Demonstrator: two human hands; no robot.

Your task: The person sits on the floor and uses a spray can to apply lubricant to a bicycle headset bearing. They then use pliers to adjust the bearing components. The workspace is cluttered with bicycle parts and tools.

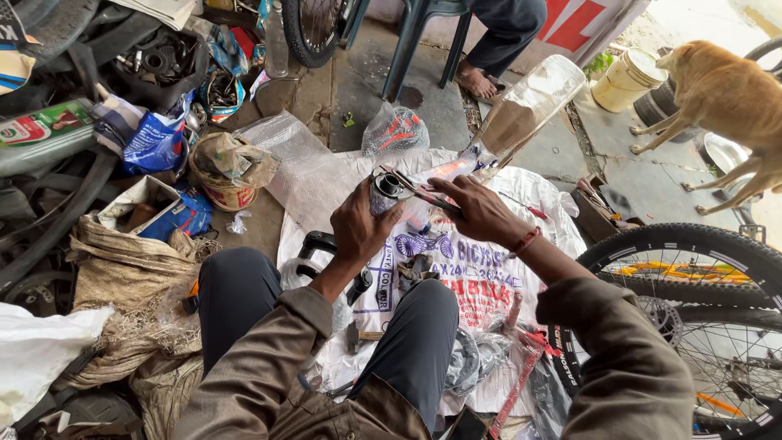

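My left hand (357, 226) grips a small round metal bicycle part (388, 189) wrapped in clear plastic, held up above my knees. My right hand (478, 210) pinches a thin dark rod-like tool (414, 189) whose tip lies across the top of that part. A red thread band circles my right wrist (526, 240). Both hands hover over a white printed sack (481, 285) spread on the ground, with black handlebar grips (319, 244) and small metal pieces lying on it between my legs.
A bicycle wheel (692, 285) with a black tyre lies at the right. Clear plastic bags (285, 155), a clear bottle (529, 102), a rusty tin (224, 175) and heaped tyres and sacks crowd the left. A seated person's foot (475, 80) and a tan dog (729, 94) are beyond.
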